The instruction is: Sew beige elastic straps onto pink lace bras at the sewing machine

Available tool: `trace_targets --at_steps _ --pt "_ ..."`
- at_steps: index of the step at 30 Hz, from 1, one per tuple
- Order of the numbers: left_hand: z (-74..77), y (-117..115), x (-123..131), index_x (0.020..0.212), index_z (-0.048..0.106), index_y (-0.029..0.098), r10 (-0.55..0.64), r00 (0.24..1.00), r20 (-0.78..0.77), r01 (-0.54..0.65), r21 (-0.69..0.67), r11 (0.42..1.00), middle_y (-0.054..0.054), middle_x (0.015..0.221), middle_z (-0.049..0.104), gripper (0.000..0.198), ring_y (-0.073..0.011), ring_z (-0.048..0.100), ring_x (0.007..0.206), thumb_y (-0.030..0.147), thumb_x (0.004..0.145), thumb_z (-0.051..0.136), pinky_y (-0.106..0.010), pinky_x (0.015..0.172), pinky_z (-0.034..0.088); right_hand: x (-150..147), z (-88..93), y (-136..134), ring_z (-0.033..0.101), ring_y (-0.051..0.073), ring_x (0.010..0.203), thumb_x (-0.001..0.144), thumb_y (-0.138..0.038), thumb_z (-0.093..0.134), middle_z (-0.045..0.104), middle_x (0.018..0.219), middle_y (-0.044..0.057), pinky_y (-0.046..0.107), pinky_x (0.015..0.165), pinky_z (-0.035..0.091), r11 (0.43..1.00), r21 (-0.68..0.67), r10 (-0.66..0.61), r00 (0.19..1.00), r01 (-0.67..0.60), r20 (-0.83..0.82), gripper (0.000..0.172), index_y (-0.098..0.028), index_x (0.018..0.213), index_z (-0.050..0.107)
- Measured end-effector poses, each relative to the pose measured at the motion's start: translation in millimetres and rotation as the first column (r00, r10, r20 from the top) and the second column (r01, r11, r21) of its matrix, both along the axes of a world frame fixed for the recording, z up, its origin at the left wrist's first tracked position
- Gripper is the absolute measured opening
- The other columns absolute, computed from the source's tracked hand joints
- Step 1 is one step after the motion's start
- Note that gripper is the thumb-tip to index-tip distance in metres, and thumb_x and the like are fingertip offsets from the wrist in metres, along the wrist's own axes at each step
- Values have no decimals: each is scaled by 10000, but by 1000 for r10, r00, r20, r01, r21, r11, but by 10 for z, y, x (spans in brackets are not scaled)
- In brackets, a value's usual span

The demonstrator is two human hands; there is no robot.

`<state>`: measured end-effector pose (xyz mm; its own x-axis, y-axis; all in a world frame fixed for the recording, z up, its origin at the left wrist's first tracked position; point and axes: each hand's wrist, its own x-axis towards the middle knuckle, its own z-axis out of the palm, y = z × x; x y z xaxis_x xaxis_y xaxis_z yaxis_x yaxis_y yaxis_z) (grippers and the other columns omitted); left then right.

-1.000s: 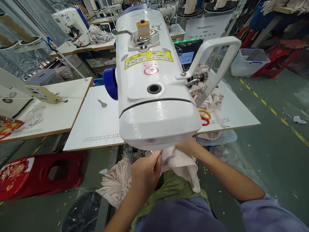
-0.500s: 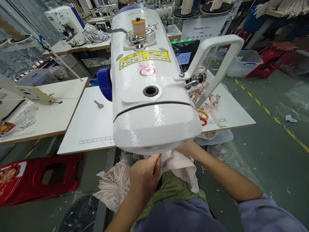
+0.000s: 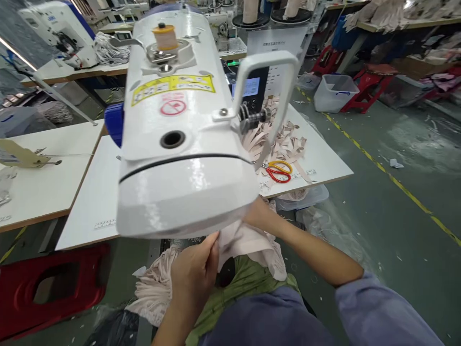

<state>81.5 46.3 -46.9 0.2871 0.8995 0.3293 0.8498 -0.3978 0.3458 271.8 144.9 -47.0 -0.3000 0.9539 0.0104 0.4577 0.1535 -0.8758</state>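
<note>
A white sewing machine fills the middle of the view, its head covering the needle area. Below its front edge, my left hand pinches the edge of a pale pink fabric piece between thumb and fingers. My right hand is at the fabric's far right side, its fingers hidden under the machine head. The fabric drapes over my lap, with a lacy lower edge. Left of my left hand hangs a bundle of pale lace pieces.
Scissors with red and yellow handles lie on the white table beside a heap of pale straps. A red stool stands low on the left. A clear bin sits on the floor at the right.
The view has turned to the right, so the machine appears further left and the scissors show fully. My left hand still pinches the fabric; both hands stay near the machine head.
</note>
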Motion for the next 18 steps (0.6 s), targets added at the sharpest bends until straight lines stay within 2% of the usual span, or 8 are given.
trace_targets --at_steps 4,6,15,18 --pt "182 18 -16 1024 732 148 -24 1000 -5 24 92 995 -9 610 711 373 -147 624 478 272 1034 380 -261 484 385 -82 10 -6 608 216 730 890 -350 581 645 680 5 332 688 491 1000 -26 -11 1000 10 -30 119 -254 893 650" --pt "217 23 -1 998 735 134 -30 999 -18 32 118 992 -12 602 706 382 -151 633 492 266 1034 378 -263 507 404 -83 13 -8 608 217 739 889 -336 592 648 682 8 332 694 494 999 -32 -19 999 17 -46 109 -249 898 658" --pt "143 53 -4 981 725 127 -19 1000 13 17 132 991 -53 768 777 351 -143 692 597 264 1034 407 -228 575 457 -25 65 13 544 176 642 863 -298 600 620 650 -11 313 687 461 999 -29 -33 997 31 -66 104 -220 807 642" --pt "149 75 9 981 731 144 -14 1000 1 14 115 993 -39 759 778 360 -148 694 597 284 1034 403 -233 574 460 -7 110 5 533 171 643 854 -290 602 608 632 -19 314 707 447 999 -44 -29 997 25 -78 101 -204 820 643"
